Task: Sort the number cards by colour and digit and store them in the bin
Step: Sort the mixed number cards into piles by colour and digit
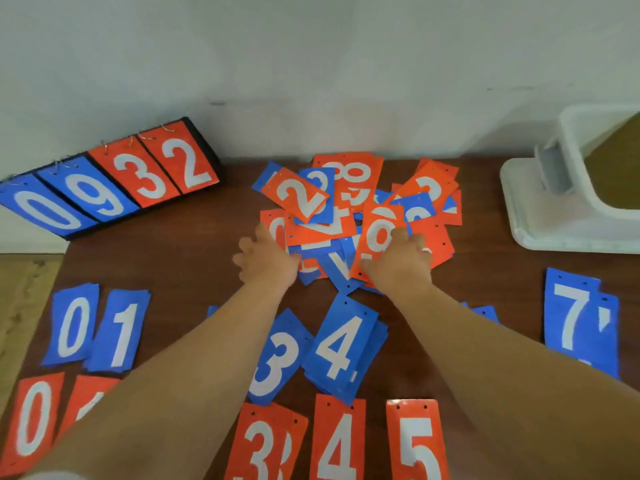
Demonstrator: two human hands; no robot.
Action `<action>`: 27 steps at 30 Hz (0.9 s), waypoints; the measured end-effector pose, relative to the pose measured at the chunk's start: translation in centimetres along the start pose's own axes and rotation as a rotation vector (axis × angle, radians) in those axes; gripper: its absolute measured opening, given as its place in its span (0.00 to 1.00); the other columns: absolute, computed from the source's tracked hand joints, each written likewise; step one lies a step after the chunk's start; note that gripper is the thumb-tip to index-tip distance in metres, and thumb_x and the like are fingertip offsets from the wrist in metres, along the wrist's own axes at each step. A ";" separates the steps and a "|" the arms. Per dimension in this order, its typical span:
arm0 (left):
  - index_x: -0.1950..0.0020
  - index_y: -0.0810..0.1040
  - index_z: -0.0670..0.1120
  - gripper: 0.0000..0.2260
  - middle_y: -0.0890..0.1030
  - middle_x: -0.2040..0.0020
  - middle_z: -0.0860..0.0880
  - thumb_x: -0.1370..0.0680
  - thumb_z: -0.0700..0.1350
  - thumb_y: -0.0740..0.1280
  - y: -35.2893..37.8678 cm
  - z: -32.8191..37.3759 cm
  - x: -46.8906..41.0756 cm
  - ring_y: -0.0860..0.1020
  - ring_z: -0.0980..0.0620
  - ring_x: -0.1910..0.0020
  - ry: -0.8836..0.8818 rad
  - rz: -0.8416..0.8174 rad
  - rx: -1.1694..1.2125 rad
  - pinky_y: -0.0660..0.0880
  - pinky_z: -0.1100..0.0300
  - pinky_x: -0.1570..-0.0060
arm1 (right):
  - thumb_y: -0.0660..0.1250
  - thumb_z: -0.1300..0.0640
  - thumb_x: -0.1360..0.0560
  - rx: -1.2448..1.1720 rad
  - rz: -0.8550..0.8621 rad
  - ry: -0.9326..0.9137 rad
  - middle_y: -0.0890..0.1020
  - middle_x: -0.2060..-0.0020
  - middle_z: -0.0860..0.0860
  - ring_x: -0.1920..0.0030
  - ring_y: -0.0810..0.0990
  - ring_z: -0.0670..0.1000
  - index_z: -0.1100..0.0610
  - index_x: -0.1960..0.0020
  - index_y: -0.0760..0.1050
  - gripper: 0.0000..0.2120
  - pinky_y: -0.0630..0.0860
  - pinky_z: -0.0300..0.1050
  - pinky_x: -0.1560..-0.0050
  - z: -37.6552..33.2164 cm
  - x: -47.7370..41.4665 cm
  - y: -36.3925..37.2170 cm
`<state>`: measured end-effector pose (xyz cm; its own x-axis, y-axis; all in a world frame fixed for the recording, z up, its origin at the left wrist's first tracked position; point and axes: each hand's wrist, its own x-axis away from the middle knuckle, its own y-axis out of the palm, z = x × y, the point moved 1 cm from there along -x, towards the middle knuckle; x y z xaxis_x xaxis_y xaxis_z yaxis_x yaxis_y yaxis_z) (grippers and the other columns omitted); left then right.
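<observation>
A dark brown wooden table [180,271] stands against a pale wall [311,64], with a strip of light wood floor [24,306] showing past its left edge. At far left a flip scoreboard [114,181] leans at the wall, its four leaves reading blue 0, blue 9, red 3 and red 2. At far right sits one white plastic bin [540,216] with a grey latch on its side, well apart from the cards.

A jumbled pile of red and blue number cards [322,216] lies at the table's far centre. The person's left hand [266,259], fingers loosely spread, touches the pile's left edge. The right hand [401,263] curls round a red 9 card [377,237] on the pile's near right side.

Nearer, sorted stacks lie in two rows. Five blue stacks can be read: blue 0 [72,327], blue 1 [121,330], blue 3 [277,358], blue 4 [343,344] and blue 7 [578,320]. The near row holds five red stacks: red 0 [34,417], a red stack [86,396] largely hidden by the left forearm [180,375], red 3 [266,445], red 4 [339,441] and red 5 [419,441]. The right forearm [502,375] covers the table between blue 4 and blue 7.
</observation>
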<state>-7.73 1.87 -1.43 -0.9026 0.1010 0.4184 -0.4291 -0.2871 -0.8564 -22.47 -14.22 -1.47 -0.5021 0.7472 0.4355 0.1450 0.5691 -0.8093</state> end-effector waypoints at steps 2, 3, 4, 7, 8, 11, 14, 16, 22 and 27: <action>0.20 0.51 0.55 0.45 0.61 0.28 0.40 0.27 0.53 0.77 0.2 0.6 -0.3 0.66 0.35 0.31 -0.070 0.015 0.060 0.72 0.43 0.37 | 0.77 0.49 0.30 -0.030 0.044 0.022 0.64 0.32 0.57 0.35 0.70 0.65 0.54 0.27 0.61 0.38 0.73 0.56 0.39 0.3 -0.6 0.7; 0.20 0.50 0.55 0.46 0.61 0.28 0.40 0.28 0.52 0.78 0.2 0.6 -0.4 0.67 0.35 0.31 -0.097 0.013 0.101 0.73 0.44 0.38 | 0.79 0.51 0.31 -0.072 0.061 0.031 0.64 0.31 0.57 0.36 0.71 0.64 0.53 0.27 0.61 0.39 0.74 0.56 0.40 0.6 -0.7 0.9; 0.20 0.50 0.56 0.47 0.62 0.29 0.40 0.28 0.51 0.79 0.2 0.5 -0.5 0.69 0.35 0.33 -0.116 0.009 0.144 0.74 0.45 0.39 | 0.79 0.53 0.31 -0.124 0.070 0.037 0.64 0.32 0.56 0.37 0.72 0.64 0.52 0.27 0.62 0.40 0.75 0.56 0.42 0.8 -0.6 1.0; 0.22 0.57 0.54 0.43 0.66 0.31 0.41 0.29 0.49 0.80 0.1 -0.4 -0.5 0.75 0.37 0.37 -0.085 0.010 0.258 0.76 0.46 0.42 | 0.77 0.60 0.29 -0.264 0.060 0.029 0.64 0.32 0.56 0.43 0.78 0.62 0.51 0.28 0.64 0.34 0.80 0.53 0.48 1.3 -0.3 0.9; 0.23 0.60 0.53 0.41 0.68 0.31 0.41 0.29 0.48 0.80 0.1 -0.8 -0.4 0.75 0.38 0.37 -0.048 0.013 0.294 0.75 0.47 0.42 | 0.74 0.62 0.27 -0.287 0.068 0.021 0.65 0.33 0.55 0.45 0.79 0.61 0.51 0.29 0.65 0.31 0.80 0.53 0.49 1.5 -0.1 0.7; 0.27 0.70 0.50 0.28 0.75 0.32 0.44 0.24 0.46 0.76 -0.4 -2.0 0.4 0.75 0.42 0.35 0.021 0.054 0.374 0.73 0.52 0.44 | 0.69 0.61 0.24 -0.296 0.113 0.009 0.76 0.38 0.54 0.46 0.80 0.60 0.49 0.30 0.67 0.25 0.79 0.51 0.50 2.4 0.2 -0.6; 0.31 0.75 0.50 0.17 0.77 0.32 0.45 0.20 0.44 0.69 -1.8 -3.6 1.9 0.75 0.43 0.35 0.029 0.138 0.425 0.75 0.51 0.41 | 0.63 0.61 0.21 -0.272 0.118 0.017 0.81 0.49 0.54 0.54 0.81 0.59 0.46 0.27 0.64 0.25 0.76 0.47 0.60 3.5 0.6 -1.8; 0.30 0.74 0.51 0.16 0.76 0.30 0.46 0.18 0.43 0.65 -2.9 -4.9 3.2 0.75 0.43 0.33 0.018 0.156 0.449 0.76 0.48 0.38 | 0.61 0.63 0.21 -0.178 0.096 0.006 0.81 0.49 0.53 0.63 0.78 0.53 0.47 0.23 0.61 0.28 0.71 0.44 0.68 4.4 0.8 -2.2; 0.27 0.71 0.55 0.17 0.72 0.25 0.47 0.16 0.44 0.62 -6.0 -8.2 7.2 0.72 0.43 0.28 0.010 0.130 0.450 0.75 0.47 0.36 | 0.66 0.64 0.22 -0.295 0.185 0.015 0.73 0.33 0.56 0.40 0.78 0.59 0.53 0.25 0.63 0.28 0.77 0.49 0.47 5.2 2.6 -4.9; 0.30 0.75 0.59 0.16 0.74 0.31 0.52 0.16 0.45 0.63 -8.3 -10.0 11.9 0.79 0.51 0.40 0.123 -0.058 0.406 0.82 0.56 0.50 | 0.69 0.60 0.22 -0.437 0.053 -0.159 0.80 0.45 0.50 0.54 0.80 0.49 0.48 0.34 0.71 0.18 0.76 0.44 0.61 4.1 7.4 -8.1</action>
<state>-15.24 15.00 7.64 -0.8854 0.2332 0.4021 -0.4530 -0.6273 -0.6335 -30.88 -14.71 6.66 -0.6038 0.7365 0.3049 0.5020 0.6484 -0.5723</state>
